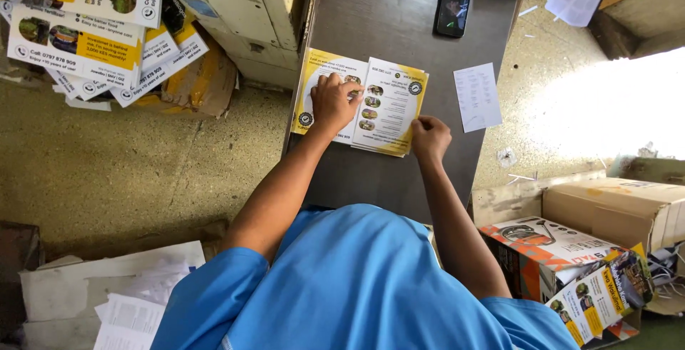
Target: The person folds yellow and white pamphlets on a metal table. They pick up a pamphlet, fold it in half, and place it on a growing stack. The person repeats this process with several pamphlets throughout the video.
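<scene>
1. Stack of yellow-and-white leaflets [374,111] lies on the grey table [385,14], directly ahead of the person, near the table's middle. Top sheets are fanned in two overlapping panels; the long axis of each runs roughly away from the body, tilted slightly rightward.
2. Left hand [334,102] rests flat on the left panel, fingers spread and pressing down, not gripping.
3. Right hand [429,138] sits at the stack's lower right corner, fingers curled and touching the edge; whether it pinches a sheet, cannot tell.
4. Hands are apart, one at each side of the stack; the left lies further onto it.
5. White printed sheet [477,97] lies just right of the stack, apart from it. Black phone [454,2] lies further up the table.
6. More leaflets [85,29] are piled on the floor at left; cardboard boxes [614,207] stand at right.
7. Hidden: number of sheets in the stack; the right fingertips.
</scene>
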